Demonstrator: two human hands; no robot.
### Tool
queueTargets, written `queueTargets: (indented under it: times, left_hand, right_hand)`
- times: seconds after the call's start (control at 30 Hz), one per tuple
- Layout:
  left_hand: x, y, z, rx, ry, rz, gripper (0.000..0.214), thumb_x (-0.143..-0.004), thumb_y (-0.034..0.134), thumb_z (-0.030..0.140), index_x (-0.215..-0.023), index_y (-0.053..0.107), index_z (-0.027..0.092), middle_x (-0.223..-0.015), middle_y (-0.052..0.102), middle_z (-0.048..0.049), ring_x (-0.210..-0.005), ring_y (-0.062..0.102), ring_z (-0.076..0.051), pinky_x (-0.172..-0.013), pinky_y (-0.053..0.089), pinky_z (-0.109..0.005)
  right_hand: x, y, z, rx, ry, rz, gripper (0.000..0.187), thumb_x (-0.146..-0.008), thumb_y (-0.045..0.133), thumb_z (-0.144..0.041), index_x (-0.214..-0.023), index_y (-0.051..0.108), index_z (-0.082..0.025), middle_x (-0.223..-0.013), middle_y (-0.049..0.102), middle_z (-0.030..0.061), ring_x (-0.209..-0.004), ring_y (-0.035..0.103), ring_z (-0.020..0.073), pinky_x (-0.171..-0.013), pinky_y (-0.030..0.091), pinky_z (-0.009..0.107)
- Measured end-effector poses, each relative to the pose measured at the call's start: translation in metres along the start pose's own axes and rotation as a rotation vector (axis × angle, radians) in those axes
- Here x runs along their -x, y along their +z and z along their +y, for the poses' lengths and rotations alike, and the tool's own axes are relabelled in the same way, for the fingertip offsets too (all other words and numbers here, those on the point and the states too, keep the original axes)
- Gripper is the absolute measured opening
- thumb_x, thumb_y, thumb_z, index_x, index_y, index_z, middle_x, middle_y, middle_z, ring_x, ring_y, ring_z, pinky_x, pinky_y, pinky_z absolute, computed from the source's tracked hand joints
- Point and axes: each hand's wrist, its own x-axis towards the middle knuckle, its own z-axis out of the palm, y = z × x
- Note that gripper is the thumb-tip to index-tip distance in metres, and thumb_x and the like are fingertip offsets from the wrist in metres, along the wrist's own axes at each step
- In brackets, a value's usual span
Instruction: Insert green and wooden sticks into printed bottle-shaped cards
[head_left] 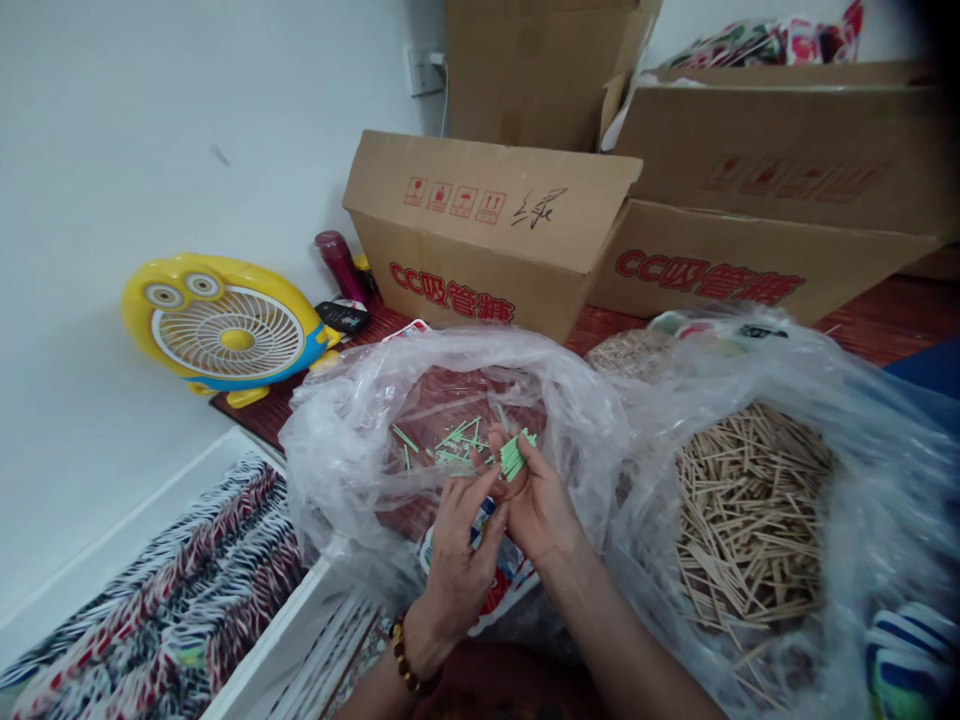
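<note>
A small bundle of short, thin green sticks (514,456) is gripped in my right hand (546,505), its fingers closed round it. My left hand (459,535), with a beaded bracelet (403,660) at the wrist, is beside it. Its fingertips come close to the bundle, with thumb and forefinger apart. Below both hands is a printed packet (504,590) in red, white and blue, partly covered by them. Beyond the fingers, loose green sticks (457,440) lie scattered inside an opened clear plastic bag (322,420).
At right, another clear bag (892,480) holds many pale brown sticks (750,510). A white box (262,650) of striped packets (172,590) stands at lower left. A yellow fan (232,330), a dark red bottle (341,265) and cardboard boxes (480,230) stand behind.
</note>
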Motion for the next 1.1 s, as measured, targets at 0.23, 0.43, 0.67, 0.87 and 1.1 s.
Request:
queueTargets:
  times: [0.23,0.43,0.67,0.87,1.1]
  left_hand:
    - [0.003,0.003,-0.001,0.014,-0.036,0.011,0.047,-0.088,0.056,0.014,-0.132,0.047,0.025,-0.109,0.060,-0.0081,-0.099,0.056,-0.021,-0.091,0.043,-0.038]
    - [0.009,-0.013,-0.021,-0.005,-0.164,-0.026,0.028,-0.091,0.051,0.021,-0.118,0.057,0.021,-0.100,0.063,-0.0074,-0.095,0.058,-0.020,-0.087,0.045,-0.036]
    - [0.016,-0.028,-0.042,-0.500,-0.268,-0.285,0.017,-0.089,0.051,0.027,-0.098,0.064,0.019,-0.095,0.063,-0.0077,-0.093,0.057,-0.025,-0.084,0.043,-0.041]
    - [0.016,-0.017,-0.047,-0.674,-0.319,-0.271,0.025,-0.085,0.057,0.039,-0.099,0.059,0.018,-0.096,0.062,-0.0071,-0.094,0.057,-0.027,-0.082,0.041,-0.040]
    - [0.005,-0.020,-0.052,-0.360,-0.396,-0.237,0.014,-0.084,0.054,0.029,-0.077,0.059,0.018,-0.080,0.065,-0.0042,-0.077,0.059,-0.021,-0.069,0.043,-0.031]
  right_hand:
    - [-0.001,-0.002,0.001,0.024,0.001,-0.017,0.011,-0.087,0.054,-0.020,-0.089,0.065,-0.018,-0.082,0.074,0.0014,-0.084,0.070,0.0157,-0.079,0.057,0.031]
    - [-0.009,-0.012,-0.002,0.205,-0.271,-0.079,0.010,-0.078,0.065,-0.021,-0.087,0.062,-0.019,-0.084,0.074,0.0019,-0.075,0.070,0.0161,-0.074,0.057,0.030]
    - [-0.020,-0.050,-0.020,0.386,-0.396,-0.001,0.020,-0.073,0.071,-0.027,-0.088,0.061,-0.019,-0.078,0.074,0.0011,-0.069,0.070,0.0157,-0.069,0.056,0.027]
    - [-0.016,-0.071,-0.024,0.461,-0.372,0.007,0.025,-0.070,0.074,-0.033,-0.087,0.063,-0.017,-0.073,0.072,0.0007,-0.066,0.069,0.0166,-0.064,0.056,0.028]
    - [-0.012,-0.077,-0.020,0.581,-0.331,0.043,0.023,-0.074,0.070,-0.038,-0.085,0.064,-0.019,-0.074,0.073,0.0006,-0.061,0.068,0.0168,-0.056,0.053,0.026]
